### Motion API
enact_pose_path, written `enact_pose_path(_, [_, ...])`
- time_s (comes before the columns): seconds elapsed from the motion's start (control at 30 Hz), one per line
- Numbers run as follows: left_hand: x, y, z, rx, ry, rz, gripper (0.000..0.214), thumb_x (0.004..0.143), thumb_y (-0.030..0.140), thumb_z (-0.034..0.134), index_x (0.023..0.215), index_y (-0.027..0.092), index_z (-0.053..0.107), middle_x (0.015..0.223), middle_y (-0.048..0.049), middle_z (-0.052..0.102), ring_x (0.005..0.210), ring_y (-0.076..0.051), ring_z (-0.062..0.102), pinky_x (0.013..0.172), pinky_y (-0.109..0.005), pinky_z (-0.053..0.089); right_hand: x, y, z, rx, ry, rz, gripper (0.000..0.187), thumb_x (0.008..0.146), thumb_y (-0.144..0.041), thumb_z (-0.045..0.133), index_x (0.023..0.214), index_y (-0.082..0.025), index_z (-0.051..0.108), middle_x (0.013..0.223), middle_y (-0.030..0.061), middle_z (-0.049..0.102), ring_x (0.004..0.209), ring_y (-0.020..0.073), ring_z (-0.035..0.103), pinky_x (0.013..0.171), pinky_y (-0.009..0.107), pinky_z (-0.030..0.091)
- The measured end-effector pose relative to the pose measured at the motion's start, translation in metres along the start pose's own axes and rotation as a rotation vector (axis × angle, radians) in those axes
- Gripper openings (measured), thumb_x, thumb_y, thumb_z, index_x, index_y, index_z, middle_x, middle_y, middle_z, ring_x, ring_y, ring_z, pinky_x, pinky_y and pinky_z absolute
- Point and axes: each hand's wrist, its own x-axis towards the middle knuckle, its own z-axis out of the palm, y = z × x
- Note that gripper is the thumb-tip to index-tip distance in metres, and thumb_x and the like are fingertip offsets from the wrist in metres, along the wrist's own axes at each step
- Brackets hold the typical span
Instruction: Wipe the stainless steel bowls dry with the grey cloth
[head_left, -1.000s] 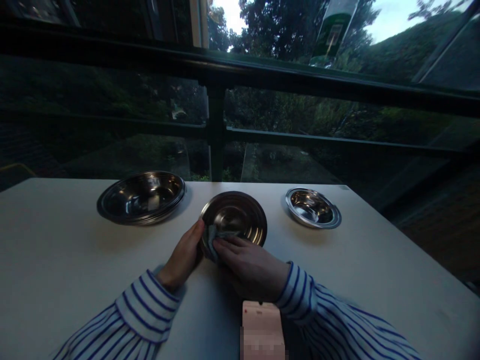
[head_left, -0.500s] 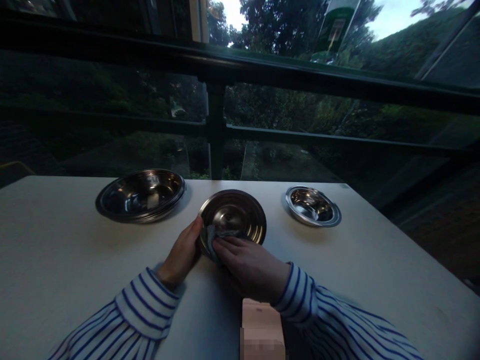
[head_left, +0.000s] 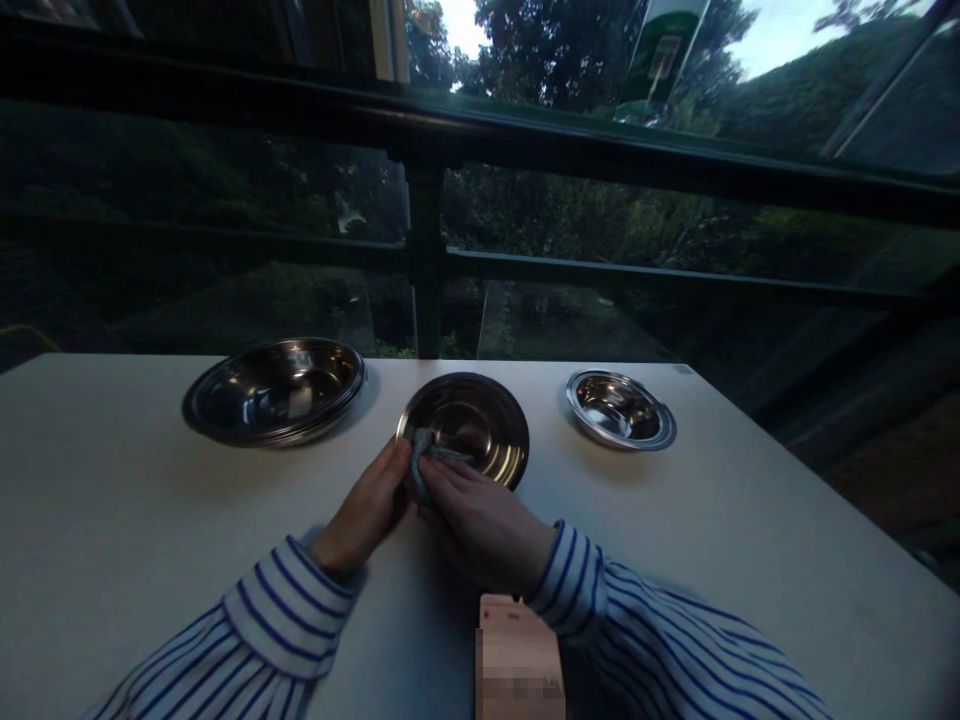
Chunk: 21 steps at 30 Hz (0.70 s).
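A shiny metal bowl [head_left: 469,415] is tilted toward me above the middle of the white table. My left hand [head_left: 367,505] grips its left rim, the thumb at the edge and the other fingers hidden behind it. Pinched in my right hand [head_left: 480,515] is a grey-green cloth [head_left: 422,462], pressed over the near left rim of the bowl. Part of the cloth lies inside the bowl. The underside of the bowl is out of sight.
Stacked larger metal bowls [head_left: 277,395] stand at the back left of the table [head_left: 150,530]. Smaller metal bowls [head_left: 621,412], apparently nested, sit at the right. A pink, phone-like object [head_left: 517,640] lies near me. Dark railing [head_left: 525,135] runs behind the table.
My right hand and the cloth have shifted slightly up and left along the rim, closer to my left thumb. The whole view has moved a little. Both hands keep their hold.
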Motion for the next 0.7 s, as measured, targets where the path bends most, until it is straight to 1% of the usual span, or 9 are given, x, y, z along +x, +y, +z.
enact_pose_path(0.07, [-0.001,0.002,0.001,0.007,-0.023,0.019,0.048,0.082,0.044,0.049,0.123,0.021,0.050,0.117,-0.0092,0.062,0.115,-0.026,0.049,0.097,-0.038,0.038,-0.001,0.000,0.000,-0.022,-0.007,0.009,0.041,0.092,-0.025,0.031,0.128,-0.005,0.036,0.128,0.0192,0.047,0.121,0.0219,0.041,0.097,0.038,0.038])
enact_pose_path(0.17, [-0.001,0.004,0.001,0.046,0.011,0.058,0.048,0.082,0.043,0.048,0.123,0.020,0.050,0.122,-0.0079,0.059,0.115,-0.025,0.049,0.100,-0.037,0.034,-0.007,-0.001,-0.012,-0.113,-0.121,0.034,0.040,0.089,-0.023,0.037,0.125,-0.007,0.041,0.122,0.0175,0.054,0.113,0.0238,0.048,0.091,0.039,0.042])
enact_pose_path(0.27, [0.001,0.004,-0.002,0.052,0.068,0.044,0.049,0.082,0.044,0.048,0.121,0.017,0.053,0.117,-0.0079,0.063,0.113,-0.026,0.051,0.100,-0.038,0.034,-0.014,-0.002,-0.031,-0.203,-0.265,0.064,0.038,0.083,-0.016,0.044,0.120,-0.008,0.047,0.113,0.0153,0.060,0.104,0.0242,0.054,0.089,0.039,0.042])
enact_pose_path(0.37, [0.002,0.003,-0.003,0.024,0.093,0.003,0.049,0.082,0.045,0.048,0.119,0.014,0.055,0.113,-0.0085,0.065,0.111,-0.026,0.053,0.098,-0.038,0.035,-0.017,-0.001,-0.044,-0.223,-0.340,0.042,0.034,0.082,-0.012,0.044,0.115,-0.011,0.051,0.110,0.0123,0.062,0.102,0.0226,0.055,0.090,0.038,0.040])
enact_pose_path(0.47, [0.003,0.003,-0.002,-0.029,0.117,-0.022,0.051,0.082,0.047,0.047,0.118,0.013,0.056,0.111,-0.0085,0.066,0.109,-0.026,0.054,0.098,-0.037,0.036,-0.016,0.001,-0.045,-0.212,-0.341,-0.005,0.032,0.082,-0.012,0.044,0.114,-0.012,0.052,0.108,0.0119,0.063,0.098,0.0218,0.056,0.088,0.037,0.041])
enact_pose_path(0.57, [0.003,0.004,0.001,-0.096,0.101,-0.031,0.052,0.082,0.048,0.045,0.120,0.013,0.055,0.108,-0.0086,0.067,0.107,-0.025,0.056,0.097,-0.037,0.037,-0.013,0.003,-0.039,-0.169,-0.314,-0.053,0.032,0.082,-0.014,0.046,0.114,-0.012,0.051,0.108,0.0123,0.062,0.097,0.0205,0.056,0.087,0.035,0.042])
enact_pose_path(0.7, [0.002,0.007,0.006,-0.150,0.074,-0.011,0.053,0.082,0.047,0.047,0.123,0.013,0.051,0.105,-0.0087,0.068,0.104,-0.025,0.058,0.096,-0.038,0.038,-0.011,0.004,-0.033,-0.127,-0.284,-0.070,0.034,0.081,-0.016,0.049,0.115,-0.011,0.048,0.110,0.0131,0.061,0.100,0.0204,0.055,0.088,0.034,0.042])
